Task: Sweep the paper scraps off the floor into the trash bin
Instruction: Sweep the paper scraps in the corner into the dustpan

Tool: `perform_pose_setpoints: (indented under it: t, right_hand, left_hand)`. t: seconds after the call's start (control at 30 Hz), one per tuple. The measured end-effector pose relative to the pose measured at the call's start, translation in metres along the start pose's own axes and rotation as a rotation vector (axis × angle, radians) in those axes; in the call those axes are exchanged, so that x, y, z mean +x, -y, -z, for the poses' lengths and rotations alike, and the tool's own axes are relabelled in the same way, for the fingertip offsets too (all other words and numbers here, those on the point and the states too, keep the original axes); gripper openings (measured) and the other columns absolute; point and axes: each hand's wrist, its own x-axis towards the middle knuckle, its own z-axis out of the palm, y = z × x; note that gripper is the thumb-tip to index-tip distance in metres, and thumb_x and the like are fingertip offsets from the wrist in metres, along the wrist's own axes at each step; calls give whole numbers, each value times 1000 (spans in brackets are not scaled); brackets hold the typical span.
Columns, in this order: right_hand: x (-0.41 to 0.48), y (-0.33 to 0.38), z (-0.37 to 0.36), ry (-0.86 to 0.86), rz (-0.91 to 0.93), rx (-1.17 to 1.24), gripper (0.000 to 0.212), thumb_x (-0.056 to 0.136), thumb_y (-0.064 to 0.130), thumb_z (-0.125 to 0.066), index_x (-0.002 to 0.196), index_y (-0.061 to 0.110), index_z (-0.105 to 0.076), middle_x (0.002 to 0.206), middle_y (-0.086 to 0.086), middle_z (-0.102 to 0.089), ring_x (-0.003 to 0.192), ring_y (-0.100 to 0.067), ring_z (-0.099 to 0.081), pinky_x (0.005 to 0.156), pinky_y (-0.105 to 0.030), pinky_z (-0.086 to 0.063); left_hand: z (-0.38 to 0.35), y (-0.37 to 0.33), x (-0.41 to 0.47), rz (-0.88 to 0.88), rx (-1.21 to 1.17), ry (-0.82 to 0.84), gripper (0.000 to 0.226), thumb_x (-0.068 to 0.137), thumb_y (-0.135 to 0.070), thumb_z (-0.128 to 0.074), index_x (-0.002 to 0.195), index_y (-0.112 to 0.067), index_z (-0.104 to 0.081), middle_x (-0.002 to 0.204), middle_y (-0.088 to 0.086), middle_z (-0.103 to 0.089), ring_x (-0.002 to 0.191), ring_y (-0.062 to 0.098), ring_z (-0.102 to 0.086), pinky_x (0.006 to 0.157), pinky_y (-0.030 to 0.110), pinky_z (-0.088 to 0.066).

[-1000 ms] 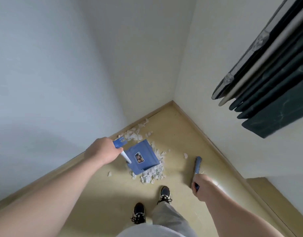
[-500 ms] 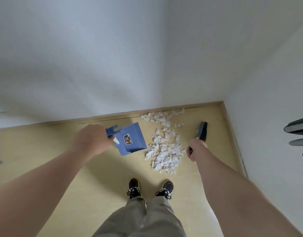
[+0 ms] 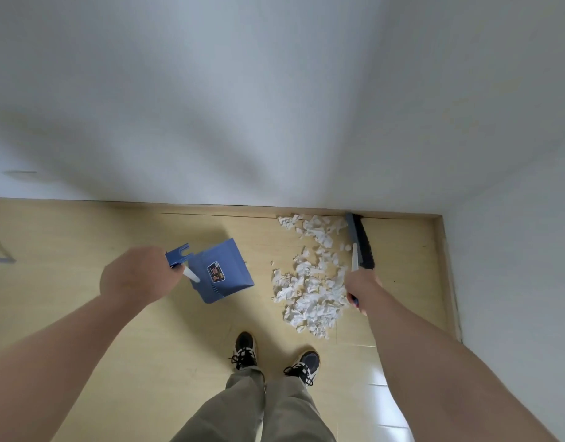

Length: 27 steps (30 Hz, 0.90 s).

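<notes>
Looking down from the head camera, the paper scraps (image 3: pixel 310 282) lie in a white heap on the floor (image 3: pixel 83 237), close to its far right corner. The heap runs from the far edge by the wall (image 3: pixel 275 106) back toward the person's shoes (image 3: pixel 244 349). The scraps look very light, soft and crumpled, so I think a gentle push will slide them, but a hard hit could make them fly away. They are too small and too many to pick up by hand, so the brush (image 3: pixel 359 240) is the way to move them. The right hand (image 3: pixel 361 290) is curled around the brush handle. The dark bristles lie just right of the heap, with the tip at the far edge of the floor. The left hand (image 3: pixel 137 279) is wrapped around the handle of the blue dustpan (image 3: pixel 223 269), which is tilted and sits left of the heap, apart from it. I cannot tell if its front lip touches the floor. Both tools look hard and light, and the handles are the right place to hold them. The floor is smooth and yellow, so paper should slide easily. The room has plain white walls, and no trash bin shows.
</notes>
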Motion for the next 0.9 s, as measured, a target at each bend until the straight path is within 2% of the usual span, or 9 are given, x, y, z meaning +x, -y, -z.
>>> perform_pose_setpoints:
  t: [0.07,0.13,0.23,0.37,0.43,0.5,0.57,0.67,0.9]
  right_hand:
    - [-5,-4,-6,-42,-54,-48,15,96,12,-52,107,8,-61,75,1,-48,48,-11,-50,44,-15,-47]
    - [-16,-1,-12,-24,48,-517,12,95,9,-59,84,12,-60,78,3,-54,50,-12,-43,58,-21,-42]
    - [-19,4,-21,-84,192,-799,21,95,6,-57,76,16,-59,85,-3,-62,51,-14,-42,51,-24,-34]
    - [-22,18,-36,-46,277,-855,40,94,4,-56,57,14,-49,102,-9,-72,49,-14,-44,48,-23,-34]
    - [-27,26,-45,27,273,-855,41,93,2,-55,54,14,-49,88,-5,-71,48,-14,-43,48,-23,-34]
    - [-30,32,-50,62,222,-895,36,93,1,-55,58,12,-55,67,-2,-57,46,-15,-46,47,-23,-38]
    - [-34,32,-53,68,277,-930,24,93,1,-52,79,15,-67,64,-3,-50,40,-14,-49,42,-21,-40]
    - [-35,25,-57,58,365,-1098,19,92,0,-48,98,7,-65,65,-4,-46,49,-13,-43,38,-23,-38]
    - [-65,7,-47,67,283,-1318,35,90,0,-54,125,1,-57,75,-4,-40,55,-13,-43,46,-23,-36]
  left_hand:
    - [0,5,2,17,-18,0,46,91,-43,-60,56,-14,-53,57,4,-59,55,24,-58,55,25,-40]
    - [0,8,3,37,-21,1,44,90,-42,-60,58,-14,-55,59,5,-61,56,24,-60,55,25,-41]
    - [-1,12,3,47,-24,18,42,90,-42,-59,59,-13,-55,60,5,-62,57,24,-61,53,25,-40]
    - [-1,17,-1,63,-22,30,40,90,-41,-58,61,-12,-59,62,5,-64,58,23,-62,55,25,-42]
    - [-1,20,-3,77,-31,41,39,89,-41,-59,63,-12,-60,62,5,-64,59,24,-63,57,26,-44]
    - [0,23,-5,88,-47,49,38,89,-40,-59,62,-12,-59,62,5,-64,59,24,-62,58,26,-45]
    - [-2,27,-8,89,-53,47,39,89,-40,-59,62,-13,-59,62,5,-64,59,24,-62,57,26,-44]
    - [-4,33,-13,88,-53,42,39,90,-40,-59,60,-14,-59,61,4,-63,57,23,-61,55,26,-42]
    - [-8,43,-27,97,-43,47,36,90,-40,-56,64,-16,-60,65,3,-65,60,22,-62,57,25,-45]
